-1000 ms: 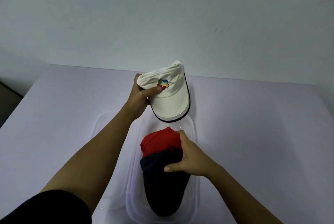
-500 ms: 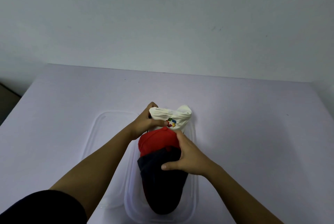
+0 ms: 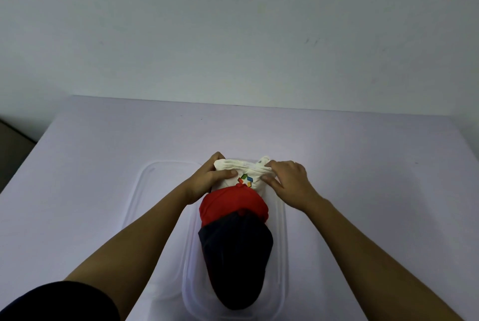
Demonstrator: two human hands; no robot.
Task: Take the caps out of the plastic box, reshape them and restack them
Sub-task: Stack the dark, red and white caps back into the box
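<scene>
**White cap held at the far end of the row, one hand on each side**

The three caps lie in a line inside the clear plastic box [image 3: 283, 243], and that line runs straight from the near edge of the worktop [image 3: 77, 165] toward its far edge. Nearest the person is the dark navy cap [image 3: 236, 261], then the red cap [image 3: 233, 204] overlapping it, and at the far end the white cap [image 3: 248, 171] with its coloured logo facing up. The left hand [image 3: 207, 182] grips the white cap's left side, thumb laid over the top of the crumpled crown. The right hand [image 3: 287, 180] pinches the fabric on the right side, fingers bent onto it. So the cap sits crosswise between the two hands, neither one nearer than the other, just beyond the red cap and touching it. I'd judge that whatever comes next, tucking it down or squaring it up, depends on keeping the cap centred on that near-to-far line. A clear lid [image 3: 145, 191] lies flat just left of the box
</scene>
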